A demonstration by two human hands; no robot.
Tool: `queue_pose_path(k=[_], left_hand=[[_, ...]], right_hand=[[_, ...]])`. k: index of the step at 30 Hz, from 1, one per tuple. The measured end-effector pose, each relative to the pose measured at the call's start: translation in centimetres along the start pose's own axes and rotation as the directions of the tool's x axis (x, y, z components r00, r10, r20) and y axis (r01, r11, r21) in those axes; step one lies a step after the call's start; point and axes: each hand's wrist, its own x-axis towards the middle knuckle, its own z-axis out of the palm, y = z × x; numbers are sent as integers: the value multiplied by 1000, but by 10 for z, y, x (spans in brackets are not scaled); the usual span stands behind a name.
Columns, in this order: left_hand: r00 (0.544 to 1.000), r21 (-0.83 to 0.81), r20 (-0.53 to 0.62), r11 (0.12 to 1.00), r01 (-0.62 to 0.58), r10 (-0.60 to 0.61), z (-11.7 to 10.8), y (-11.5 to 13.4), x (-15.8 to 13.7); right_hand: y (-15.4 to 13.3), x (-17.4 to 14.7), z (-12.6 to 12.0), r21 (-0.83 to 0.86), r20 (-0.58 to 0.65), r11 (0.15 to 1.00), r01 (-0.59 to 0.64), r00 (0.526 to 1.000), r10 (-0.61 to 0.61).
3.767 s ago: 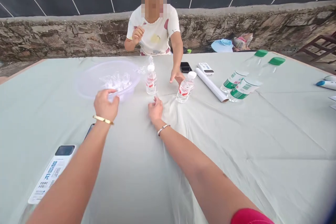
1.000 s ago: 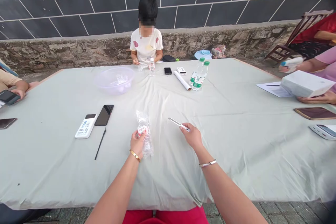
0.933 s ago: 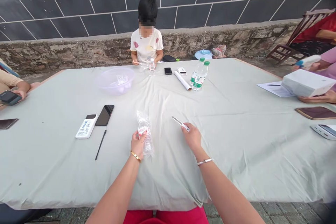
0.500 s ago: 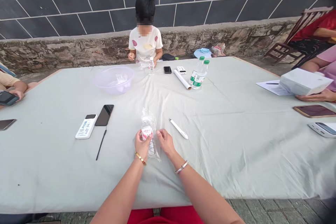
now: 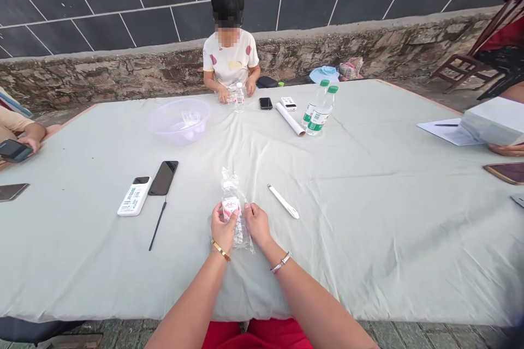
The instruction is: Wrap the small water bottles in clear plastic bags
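A small clear water bottle with a red and white label [image 5: 231,207] lies on the cloth, cap end away from me, inside a crinkled clear plastic bag [image 5: 230,177]. My left hand [image 5: 223,228] is wrapped round the bottle's left side, thumb across the label. At the bag's right edge, my right hand [image 5: 257,223] has its fingers curled and pinched on the loose plastic. A white capped pen-like utility knife [image 5: 283,201] lies just to the right of that hand.
A white power bank [image 5: 135,197] and a black phone [image 5: 164,178] lie to the left. Farther back are a purple basin [image 5: 153,126], a white roll [image 5: 290,119] and two green-capped bottles [image 5: 321,114]. Across the table, a person [image 5: 230,54] handles another small bottle [image 5: 239,98].
My right hand has closed in on the bag's right edge. The bottle stays in my left hand. Across the table, the person's hands have come down to the items before them. The view has shifted slightly.
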Motion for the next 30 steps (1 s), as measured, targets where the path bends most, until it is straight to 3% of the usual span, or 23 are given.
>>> queue_pose_path(k=[6,9,16,21,25,28,30], left_hand=[[987,-170,54,973,155,-148,-6,13,7],[973,-114,70,967,229,-222,-17,22,15],[997,268,45,962,47,-61,-40,34,28],[984,482,86,857,-180,158,-19,38,13],[982,594,118,782,-187,145,-16,38,12],[987,661,116,734,-157,107,-41,39,27],[988,645,142,751,-141,64,-61,41,36]], right_hand=[[-4,5,-13,-240,51,971,-3,999,16],[-7,5,-20,-430,122,902,31,992,24],[-9,2,-22,-585,209,804,105,978,24],[-9,0,-24,-566,245,812,142,970,0],[-6,-1,-28,-581,235,803,132,972,10],[-3,1,-30,-592,238,796,123,971,27],[-3,2,-30,-590,245,797,126,969,28]])
